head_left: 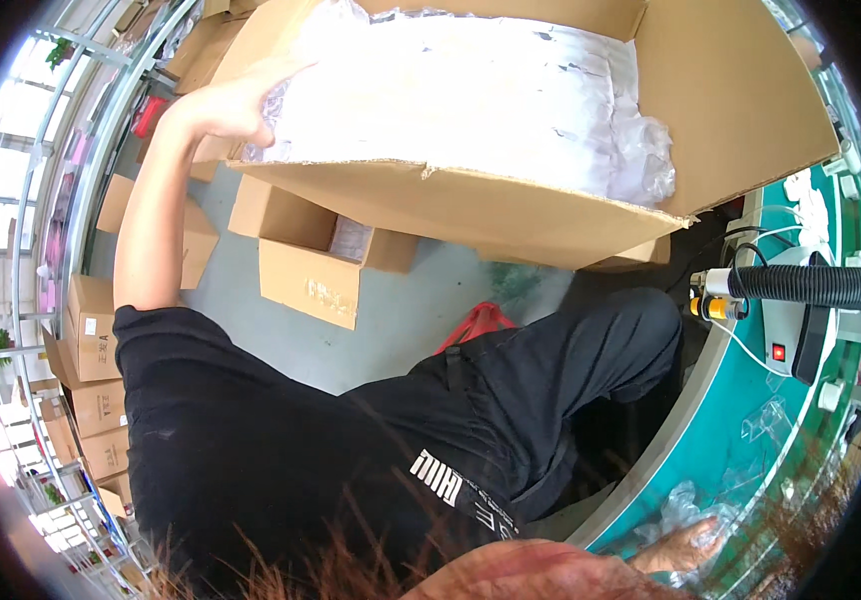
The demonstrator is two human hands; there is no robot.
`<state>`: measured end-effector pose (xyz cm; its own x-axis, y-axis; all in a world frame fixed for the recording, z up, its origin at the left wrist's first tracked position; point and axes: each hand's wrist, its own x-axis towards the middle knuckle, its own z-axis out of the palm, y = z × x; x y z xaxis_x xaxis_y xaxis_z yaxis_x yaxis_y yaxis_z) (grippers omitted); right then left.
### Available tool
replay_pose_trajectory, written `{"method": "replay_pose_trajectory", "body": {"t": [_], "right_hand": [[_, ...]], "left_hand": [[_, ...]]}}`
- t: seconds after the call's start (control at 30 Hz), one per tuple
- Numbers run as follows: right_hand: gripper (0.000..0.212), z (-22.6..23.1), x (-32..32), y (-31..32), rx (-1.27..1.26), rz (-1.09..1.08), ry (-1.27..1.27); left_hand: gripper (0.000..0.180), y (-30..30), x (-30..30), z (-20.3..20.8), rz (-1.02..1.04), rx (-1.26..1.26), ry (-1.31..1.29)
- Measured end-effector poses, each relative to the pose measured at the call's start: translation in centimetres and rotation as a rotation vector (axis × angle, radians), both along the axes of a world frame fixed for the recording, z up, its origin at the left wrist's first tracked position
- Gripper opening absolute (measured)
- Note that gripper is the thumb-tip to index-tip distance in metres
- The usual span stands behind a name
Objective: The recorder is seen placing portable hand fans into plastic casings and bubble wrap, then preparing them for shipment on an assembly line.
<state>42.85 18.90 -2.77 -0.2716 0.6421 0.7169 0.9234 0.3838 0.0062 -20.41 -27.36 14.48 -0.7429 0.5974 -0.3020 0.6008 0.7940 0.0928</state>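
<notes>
A large open cardboard box point(551, 215) fills the top of the view. Inside lie flat white wrapped bundles point(451, 90), with clear bubble wrap point(643, 155) along their ends. My left hand point(236, 100) rests at the box's left end against the wrap, fingers stretched and thumb apart. At the lower right, my right hand point(686, 548) is over the green-topped bench, its fingers closed around crumpled clear plastic film point(679, 508). The hand is small and partly covered by the film.
A smaller open carton point(311, 280) stands on the grey floor below the big box. Stacked cartons point(101, 410) line the left. On the bench point(721, 400) are a white device point(786, 335) with a lit red switch and a black corrugated hose point(816, 287). A red stool point(478, 322) shows behind my leg.
</notes>
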Motion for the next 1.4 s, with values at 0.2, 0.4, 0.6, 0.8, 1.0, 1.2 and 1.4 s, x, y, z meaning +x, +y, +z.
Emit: {"method": "replay_pose_trajectory", "body": {"t": [0.2,0.4,0.6,0.8,1.0,1.2,1.4], "right_hand": [[0.027,1.1,-2.2,-2.7,-0.071,0.160,0.229],[0.023,2.9,-4.4,-5.3,-0.223,-0.011,0.321],[0.033,2.9,-2.4,-7.4,-0.341,0.037,0.243],[0.031,-2.9,3.6,-7.9,-0.313,-0.010,0.083],[0.015,1.4,1.0,-11.3,-0.373,0.109,0.579],[0.010,1.9,-3.5,-10.5,-0.497,0.151,0.138],[0.031,5.0,-1.8,-13.8,-0.248,0.224,0.515]], "left_hand": [[0.109,0.2,-0.1,-2.8,-0.115,-0.226,0.149],[0.104,0.1,0.1,-2.7,-0.213,-0.162,0.248],[0.102,-0.2,-0.4,0.6,-0.253,0.128,0.311],[0.096,1.3,3.0,6.0,-0.397,0.929,0.283],[0.080,14.0,6.7,0.9,-0.366,1.658,-0.250],[0.062,22.4,19.8,-9.7,-0.325,1.401,-1.983],[0.057,28.5,35.5,-15.9,0.099,0.681,-2.726]]}}
